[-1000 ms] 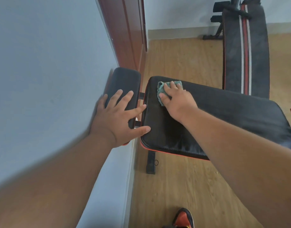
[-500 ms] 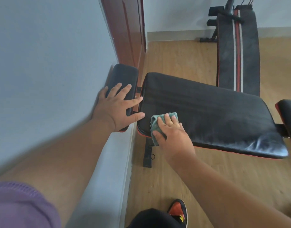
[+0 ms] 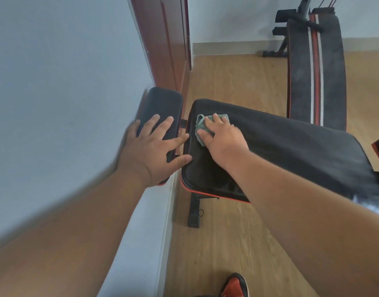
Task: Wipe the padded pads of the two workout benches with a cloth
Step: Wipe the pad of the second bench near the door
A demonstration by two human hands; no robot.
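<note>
**Cloth on far-left corner of main pad, near bench**

Wall (image 3: 55, 103) runs tight along the left; wood floor (image 3: 237, 78) is open ahead and between the benches. Main pad (image 3: 291, 151) of the near bench spans centre to right; its right end is cut off by the frame and blurred. Second bench (image 3: 317, 67), black with a red-white stripe, stands well apart at far right, top cropped. Small end pad (image 3: 162, 103) sits against the wall, narrow gap to the main pad. Left hand (image 3: 151, 153): grip spread flat on the end pad, thumb touching the main pad's edge. Right hand (image 3: 222, 136): fingers straight, pressing green cloth (image 3: 202, 125) down near the pad's left edge; cloth mostly hidden beneath. Red shoe (image 3: 235, 286) cropped at bottom.
</note>
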